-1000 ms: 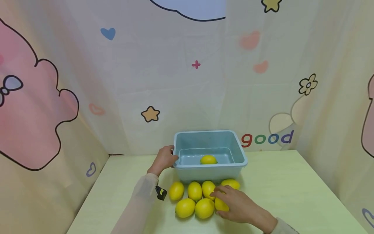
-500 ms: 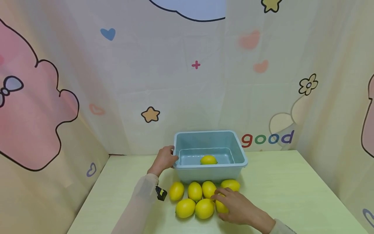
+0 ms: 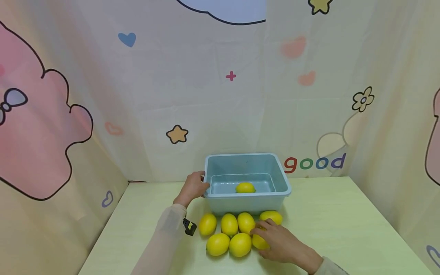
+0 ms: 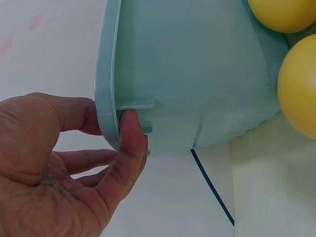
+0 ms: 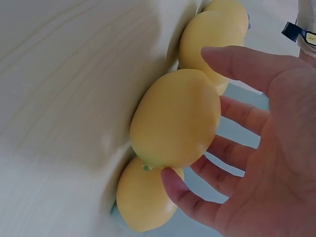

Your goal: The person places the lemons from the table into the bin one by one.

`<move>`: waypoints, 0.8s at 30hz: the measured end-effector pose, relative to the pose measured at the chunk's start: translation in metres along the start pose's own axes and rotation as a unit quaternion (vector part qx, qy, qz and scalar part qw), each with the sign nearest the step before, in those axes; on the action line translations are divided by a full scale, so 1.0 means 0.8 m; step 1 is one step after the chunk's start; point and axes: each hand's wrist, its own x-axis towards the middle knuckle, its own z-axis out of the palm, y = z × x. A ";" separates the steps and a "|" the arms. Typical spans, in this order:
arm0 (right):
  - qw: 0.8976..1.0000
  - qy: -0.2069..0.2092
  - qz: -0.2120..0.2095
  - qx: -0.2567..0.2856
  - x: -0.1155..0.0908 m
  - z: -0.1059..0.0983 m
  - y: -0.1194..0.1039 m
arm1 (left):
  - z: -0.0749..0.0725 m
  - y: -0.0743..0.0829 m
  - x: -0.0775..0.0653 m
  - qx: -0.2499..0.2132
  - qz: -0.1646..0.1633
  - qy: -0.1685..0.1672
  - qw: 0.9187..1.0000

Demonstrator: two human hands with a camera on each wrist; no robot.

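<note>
A light blue plastic basin (image 3: 245, 205) stands at the back of the table with one lemon (image 3: 245, 187) inside. My left hand (image 3: 192, 187) grips its left rim; in the left wrist view the fingers (image 4: 131, 143) curl over the edge. In front of the basin lie several yellow lemons (image 3: 217, 244) in two loose rows. My right hand (image 3: 280, 242) is spread about the front row's rightmost lemon (image 5: 175, 118), partly hiding it. In the right wrist view, the fingers reach along that lemon's side, while the thumb (image 5: 237, 64) stands apart from it.
A pale green table (image 3: 343, 229) holds everything. Behind it hangs a printed curtain (image 3: 220, 114), close to the basin's back. Another lemon (image 3: 270, 217) lies just beyond my right hand, near the basin's front wall.
My right hand has shifted slightly right, and the lemon beside its fingers has moved very little. My left hand and the basin stay put.
</note>
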 end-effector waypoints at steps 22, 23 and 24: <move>0.998 -0.044 0.023 0.031 -0.001 0.015 0.002 | -0.001 0.000 0.000 0.010 0.001 0.004 1.000; 0.998 -0.044 0.022 0.032 -0.001 0.016 0.003 | 0.000 0.000 0.000 0.009 0.001 0.003 1.000; 0.998 -0.044 0.021 0.032 -0.001 0.018 0.003 | 0.000 -0.001 0.000 0.010 0.000 0.002 1.000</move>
